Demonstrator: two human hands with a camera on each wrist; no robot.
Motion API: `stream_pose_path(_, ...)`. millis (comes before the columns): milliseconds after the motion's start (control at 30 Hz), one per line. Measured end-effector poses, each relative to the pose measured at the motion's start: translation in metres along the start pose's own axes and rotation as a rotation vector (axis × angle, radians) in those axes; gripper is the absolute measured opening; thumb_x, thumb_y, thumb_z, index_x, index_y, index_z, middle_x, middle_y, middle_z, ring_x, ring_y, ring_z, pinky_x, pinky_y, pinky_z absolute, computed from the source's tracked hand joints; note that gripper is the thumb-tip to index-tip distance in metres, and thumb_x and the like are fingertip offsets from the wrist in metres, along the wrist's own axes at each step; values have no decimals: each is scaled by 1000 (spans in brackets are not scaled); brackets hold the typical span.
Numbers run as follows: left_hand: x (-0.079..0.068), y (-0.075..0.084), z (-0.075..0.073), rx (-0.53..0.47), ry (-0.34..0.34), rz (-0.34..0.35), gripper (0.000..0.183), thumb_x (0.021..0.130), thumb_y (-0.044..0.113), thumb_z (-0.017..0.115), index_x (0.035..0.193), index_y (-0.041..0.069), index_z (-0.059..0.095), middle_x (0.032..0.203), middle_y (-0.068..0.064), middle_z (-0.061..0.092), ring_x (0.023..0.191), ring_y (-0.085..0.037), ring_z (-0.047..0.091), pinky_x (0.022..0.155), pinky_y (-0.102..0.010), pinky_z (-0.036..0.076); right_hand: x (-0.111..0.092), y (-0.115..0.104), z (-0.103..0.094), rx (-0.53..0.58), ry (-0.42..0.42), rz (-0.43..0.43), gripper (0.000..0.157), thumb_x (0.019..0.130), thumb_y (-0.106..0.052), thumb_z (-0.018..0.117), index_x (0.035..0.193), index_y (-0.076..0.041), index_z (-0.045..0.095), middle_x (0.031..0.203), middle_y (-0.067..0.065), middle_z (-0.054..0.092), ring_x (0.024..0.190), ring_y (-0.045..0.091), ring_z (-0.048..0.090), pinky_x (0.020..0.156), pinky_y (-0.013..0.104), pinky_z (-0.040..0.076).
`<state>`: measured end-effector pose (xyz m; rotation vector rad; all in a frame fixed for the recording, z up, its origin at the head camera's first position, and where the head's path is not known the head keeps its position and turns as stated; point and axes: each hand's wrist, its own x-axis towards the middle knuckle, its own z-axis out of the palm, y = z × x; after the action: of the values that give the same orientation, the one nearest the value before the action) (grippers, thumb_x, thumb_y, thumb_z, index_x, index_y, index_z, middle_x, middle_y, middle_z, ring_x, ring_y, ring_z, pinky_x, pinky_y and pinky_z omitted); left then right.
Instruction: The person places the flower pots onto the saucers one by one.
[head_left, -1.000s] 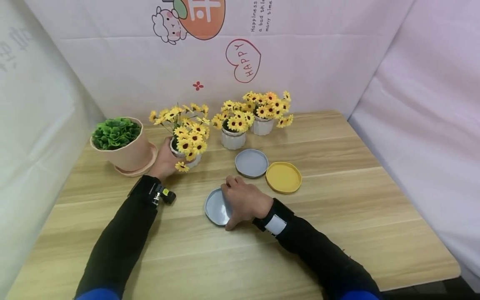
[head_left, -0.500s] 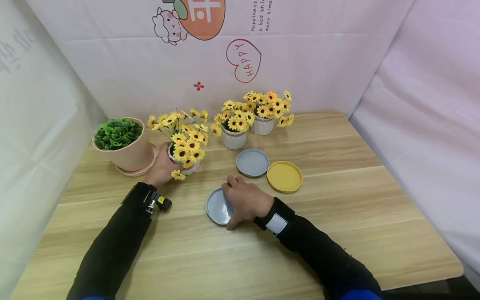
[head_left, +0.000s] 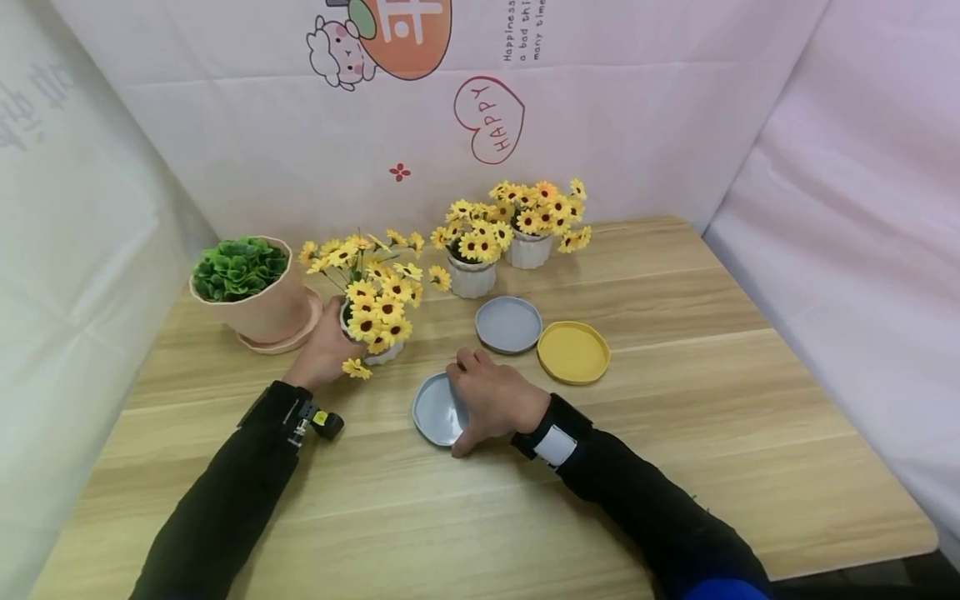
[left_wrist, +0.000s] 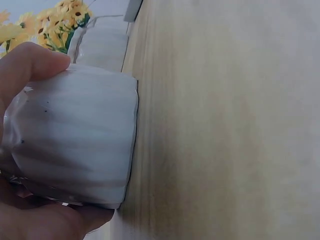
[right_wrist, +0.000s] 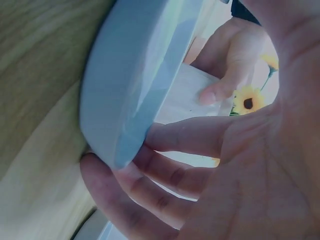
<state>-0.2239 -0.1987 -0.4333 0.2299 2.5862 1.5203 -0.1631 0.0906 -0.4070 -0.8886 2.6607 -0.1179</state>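
Note:
In the head view my left hand [head_left: 322, 352] grips a small white flowerpot [left_wrist: 75, 135] of yellow artificial daisies [head_left: 378, 304], left of centre. The left wrist view shows thumb and fingers on opposite sides of its ribbed wall, with the base at or very near the tabletop. Nearer to me, my right hand [head_left: 498, 400] holds a blue-grey saucer [head_left: 437, 410] by its right side. Up close in the right wrist view, the fingertips [right_wrist: 97, 172] curl at the saucer's rim, and it lies on the wood. The pot stands just beyond this saucer, apart from it.
Two more white daisy pots, one nearer [head_left: 471, 279] and one farther [head_left: 528, 252], stand at the back. A grey saucer [head_left: 508, 325] and a yellow saucer [head_left: 573, 353] lie right of centre. A pink pot [head_left: 258, 312] with green leaves stands at the left.
My left hand has brought the daisy pot a short way toward me, closer to the blue-grey saucer. The right hand and its saucer have stayed in place.

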Motion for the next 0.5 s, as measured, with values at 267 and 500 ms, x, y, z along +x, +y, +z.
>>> stream_pose_path(267,-13,4,9,15,8,16,92,87,-3,68,164,-2,17,164,-27,35,153,-43,38,127,-59,35,2,3,0,13,32,-21,110,69,-65,92,151,-4,52,141,12,53,122,25,51,96,37,58)
stream_pose_path(500,-24,6,11,-53,0,11,95,84,-6,68,164,1,17,165,-25,35,154,-42,36,128,-59,33,12,2,-1,-7,78,-40,112,68,-68,91,151,-2,53,140,14,55,121,26,53,101,38,56)
